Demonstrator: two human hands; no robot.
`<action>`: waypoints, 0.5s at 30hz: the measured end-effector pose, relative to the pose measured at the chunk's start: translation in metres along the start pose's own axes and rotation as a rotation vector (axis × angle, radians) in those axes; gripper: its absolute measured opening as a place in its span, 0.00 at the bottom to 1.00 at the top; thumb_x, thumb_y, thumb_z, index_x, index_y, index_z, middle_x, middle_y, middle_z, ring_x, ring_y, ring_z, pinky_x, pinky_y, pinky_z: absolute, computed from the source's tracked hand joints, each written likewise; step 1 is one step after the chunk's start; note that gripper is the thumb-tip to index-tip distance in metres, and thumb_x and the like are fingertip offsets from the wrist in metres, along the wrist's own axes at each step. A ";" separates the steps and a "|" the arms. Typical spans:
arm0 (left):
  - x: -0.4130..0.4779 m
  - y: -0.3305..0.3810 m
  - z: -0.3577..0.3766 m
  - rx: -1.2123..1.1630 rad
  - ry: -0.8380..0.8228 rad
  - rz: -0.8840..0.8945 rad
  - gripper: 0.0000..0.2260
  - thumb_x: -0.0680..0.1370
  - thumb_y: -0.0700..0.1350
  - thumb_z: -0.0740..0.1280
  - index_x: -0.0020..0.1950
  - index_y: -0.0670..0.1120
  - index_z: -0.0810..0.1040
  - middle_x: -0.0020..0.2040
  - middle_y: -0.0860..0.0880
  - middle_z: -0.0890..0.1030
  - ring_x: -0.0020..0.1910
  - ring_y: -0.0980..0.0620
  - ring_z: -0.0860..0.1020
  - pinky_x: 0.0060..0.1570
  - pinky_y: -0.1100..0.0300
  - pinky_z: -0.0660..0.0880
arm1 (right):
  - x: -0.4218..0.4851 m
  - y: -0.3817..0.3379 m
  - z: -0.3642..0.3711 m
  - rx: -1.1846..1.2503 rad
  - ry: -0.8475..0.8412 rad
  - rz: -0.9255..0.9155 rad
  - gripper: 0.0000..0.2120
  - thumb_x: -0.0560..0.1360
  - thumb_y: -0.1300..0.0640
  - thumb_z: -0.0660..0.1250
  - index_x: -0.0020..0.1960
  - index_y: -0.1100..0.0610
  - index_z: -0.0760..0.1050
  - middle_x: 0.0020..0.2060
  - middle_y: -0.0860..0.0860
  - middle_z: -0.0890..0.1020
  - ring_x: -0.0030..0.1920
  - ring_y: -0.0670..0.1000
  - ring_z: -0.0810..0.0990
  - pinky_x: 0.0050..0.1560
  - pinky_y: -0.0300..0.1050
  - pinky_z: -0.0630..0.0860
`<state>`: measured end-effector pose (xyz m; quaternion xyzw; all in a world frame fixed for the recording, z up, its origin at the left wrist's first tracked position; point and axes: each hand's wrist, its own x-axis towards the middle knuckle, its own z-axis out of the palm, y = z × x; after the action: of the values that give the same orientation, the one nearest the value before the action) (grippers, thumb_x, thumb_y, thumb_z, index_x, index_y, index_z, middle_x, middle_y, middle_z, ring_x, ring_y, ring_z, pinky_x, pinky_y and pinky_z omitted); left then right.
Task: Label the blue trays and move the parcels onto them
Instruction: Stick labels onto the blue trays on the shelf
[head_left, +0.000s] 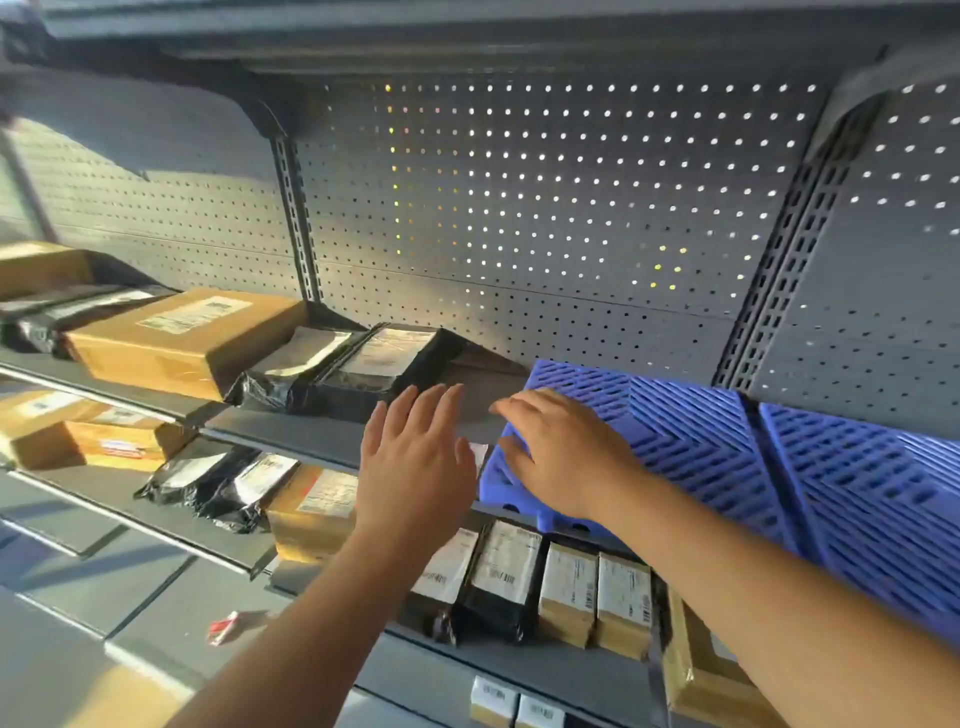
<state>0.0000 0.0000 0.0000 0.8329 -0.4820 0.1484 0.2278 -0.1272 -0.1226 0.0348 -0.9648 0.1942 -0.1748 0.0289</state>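
Two blue slatted trays lie side by side on the upper shelf, one (670, 421) in the middle and another (872, 499) at the right. My right hand (561, 457) rests flat on the left front corner of the middle tray, fingers spread. My left hand (415, 457) hovers open just left of that tray, near the shelf's front edge. A small white label (479, 453) shows between my hands at the tray's edge. Black-wrapped parcels (384, 364) and a brown carton (182, 338) lie further left on the same shelf.
A perforated grey back panel (519, 208) closes the shelf behind. The lower shelf holds several black and brown parcels (566, 587). More cartons (88, 431) sit at the left. A small red and white scrap (223, 627) lies on the floor.
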 end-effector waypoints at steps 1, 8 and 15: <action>0.000 -0.006 0.002 -0.010 -0.009 0.005 0.25 0.83 0.51 0.59 0.80 0.54 0.61 0.77 0.54 0.67 0.79 0.50 0.58 0.78 0.50 0.46 | 0.005 -0.002 0.006 -0.004 -0.015 -0.001 0.18 0.81 0.55 0.61 0.70 0.56 0.73 0.64 0.53 0.78 0.65 0.56 0.73 0.66 0.50 0.68; -0.008 -0.035 0.022 -0.040 -0.059 0.075 0.19 0.81 0.47 0.59 0.72 0.53 0.72 0.70 0.53 0.77 0.75 0.50 0.67 0.76 0.51 0.54 | 0.030 -0.015 0.032 -0.068 -0.226 0.100 0.18 0.82 0.52 0.54 0.69 0.48 0.74 0.68 0.45 0.75 0.74 0.48 0.64 0.75 0.54 0.53; -0.016 -0.048 0.032 -0.086 -0.113 0.167 0.20 0.78 0.45 0.56 0.65 0.53 0.80 0.63 0.55 0.81 0.70 0.51 0.72 0.70 0.49 0.65 | 0.040 -0.021 0.048 -0.156 -0.356 0.141 0.24 0.83 0.50 0.44 0.67 0.46 0.76 0.70 0.41 0.73 0.78 0.47 0.55 0.74 0.66 0.36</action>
<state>0.0352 0.0155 -0.0464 0.7863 -0.5678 0.0990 0.2226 -0.0680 -0.1191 0.0053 -0.9638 0.2661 0.0165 0.0001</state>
